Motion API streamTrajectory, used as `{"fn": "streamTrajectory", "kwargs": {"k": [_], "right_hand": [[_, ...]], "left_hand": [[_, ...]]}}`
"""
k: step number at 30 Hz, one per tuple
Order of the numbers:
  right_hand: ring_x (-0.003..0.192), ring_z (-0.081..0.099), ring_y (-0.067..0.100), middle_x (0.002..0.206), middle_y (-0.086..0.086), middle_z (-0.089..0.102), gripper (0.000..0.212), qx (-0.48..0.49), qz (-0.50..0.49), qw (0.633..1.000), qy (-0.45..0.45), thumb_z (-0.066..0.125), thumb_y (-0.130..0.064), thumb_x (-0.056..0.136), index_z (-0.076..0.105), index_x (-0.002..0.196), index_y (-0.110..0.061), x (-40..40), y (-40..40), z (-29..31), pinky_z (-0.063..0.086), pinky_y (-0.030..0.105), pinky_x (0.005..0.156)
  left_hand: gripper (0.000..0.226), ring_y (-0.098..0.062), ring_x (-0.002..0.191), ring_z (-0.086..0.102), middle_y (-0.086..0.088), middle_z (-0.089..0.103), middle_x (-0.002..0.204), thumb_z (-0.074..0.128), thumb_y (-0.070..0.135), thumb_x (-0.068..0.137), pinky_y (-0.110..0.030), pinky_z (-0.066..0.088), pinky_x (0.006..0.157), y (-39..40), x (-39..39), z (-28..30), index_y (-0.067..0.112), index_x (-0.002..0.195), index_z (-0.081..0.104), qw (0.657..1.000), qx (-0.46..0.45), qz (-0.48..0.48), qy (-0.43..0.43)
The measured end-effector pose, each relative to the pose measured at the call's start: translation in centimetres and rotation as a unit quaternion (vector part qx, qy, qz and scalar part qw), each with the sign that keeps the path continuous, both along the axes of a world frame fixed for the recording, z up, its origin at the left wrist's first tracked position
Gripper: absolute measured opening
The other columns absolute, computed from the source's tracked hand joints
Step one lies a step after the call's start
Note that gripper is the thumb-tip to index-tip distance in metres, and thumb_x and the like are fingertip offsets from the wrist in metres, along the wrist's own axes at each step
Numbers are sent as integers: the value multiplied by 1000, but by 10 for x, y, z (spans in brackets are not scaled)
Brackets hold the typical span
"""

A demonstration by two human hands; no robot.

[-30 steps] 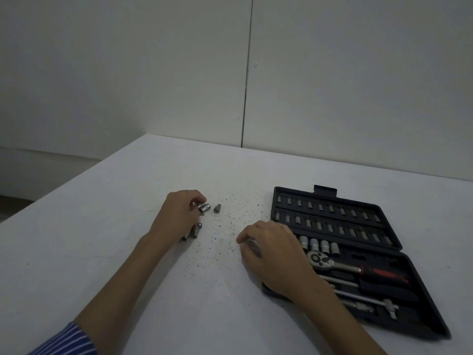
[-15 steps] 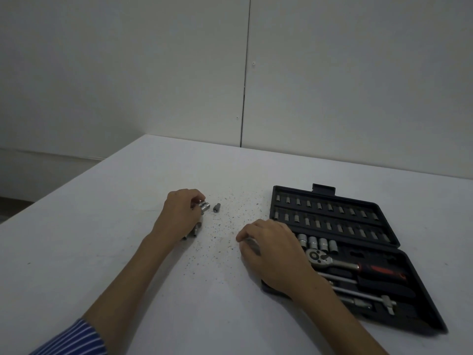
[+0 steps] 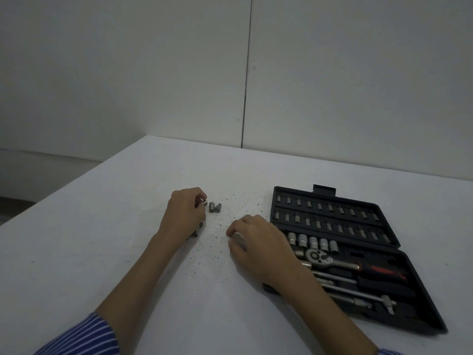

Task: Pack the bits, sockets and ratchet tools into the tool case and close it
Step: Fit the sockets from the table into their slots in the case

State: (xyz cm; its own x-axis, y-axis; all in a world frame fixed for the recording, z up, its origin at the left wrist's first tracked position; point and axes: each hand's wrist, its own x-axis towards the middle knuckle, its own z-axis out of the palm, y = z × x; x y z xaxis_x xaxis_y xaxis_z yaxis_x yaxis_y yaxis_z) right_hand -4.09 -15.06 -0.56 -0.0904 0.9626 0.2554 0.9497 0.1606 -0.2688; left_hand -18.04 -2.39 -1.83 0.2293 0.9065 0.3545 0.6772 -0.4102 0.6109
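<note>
A black tool case [image 3: 419,313] lies open on the white table [image 3: 76,239], right of centre. Its lid holds two rows of bits [image 3: 330,216]; the base holds several sockets [image 3: 313,242], a ratchet with a red handle [image 3: 340,262] and extension bars [image 3: 358,293]. My left hand [image 3: 184,213] pinches a small silver socket [image 3: 204,202] at its fingertips. Two loose sockets [image 3: 214,207] lie just right of it, and another [image 3: 198,228] shows under the hand. My right hand [image 3: 258,245] rests curled by the case's left edge, with something pale [image 3: 239,238] under its fingers.
Dark specks [image 3: 225,226] are scattered on the table between my hands. The table's left edge runs diagonally toward the far corner, and a plain wall stands behind it.
My left hand has drawn its pinched socket slightly away from the two loose sockets. My right hand has stayed where it was.
</note>
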Motion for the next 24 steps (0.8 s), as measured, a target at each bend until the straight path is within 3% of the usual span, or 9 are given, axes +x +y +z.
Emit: {"fn": "streamTrajectory", "kwargs": {"k": [7,10,16,19,24], "right_hand": [[112,45,15,124,-2,53,33,-9,14,1000,3,41,-31,96,53,126,-21,0,6,-4,39,27,82],[109,47,15,120,-3,54,32,-10,14,1000,19,43,-29,95,54,124,-21,2,6,-4,42,28,81],[107,54,6,119,-4,59,30,0,-2,988,155,52,-26,94,56,123,-21,22,5,12,46,24,93],[95,57,-4,111,-6,62,30,20,-21,974,223,57,-22,92,56,122,-19,37,-2,21,47,11,86],[91,58,-8,108,-4,63,39,35,-78,942,323,58,-17,92,47,130,-19,63,-22,26,45,2,75]], "left_hand": [[15,-11,74,57,-7,69,87,60,1,84,-18,44,72,-6,3,1,4,95,70,998,37,-16,-42],[12,-5,69,54,-3,68,83,60,0,84,-6,38,67,-13,7,6,4,91,70,996,66,-28,-59],[10,2,70,61,5,67,80,65,5,84,0,43,64,-35,22,20,11,90,71,989,28,-62,-133],[9,7,67,61,8,67,77,67,9,83,-1,43,63,-52,37,23,13,90,71,983,10,-98,-157],[7,3,71,63,10,69,76,69,11,82,-6,47,66,-76,68,25,16,87,72,965,-18,-166,-204]]}}
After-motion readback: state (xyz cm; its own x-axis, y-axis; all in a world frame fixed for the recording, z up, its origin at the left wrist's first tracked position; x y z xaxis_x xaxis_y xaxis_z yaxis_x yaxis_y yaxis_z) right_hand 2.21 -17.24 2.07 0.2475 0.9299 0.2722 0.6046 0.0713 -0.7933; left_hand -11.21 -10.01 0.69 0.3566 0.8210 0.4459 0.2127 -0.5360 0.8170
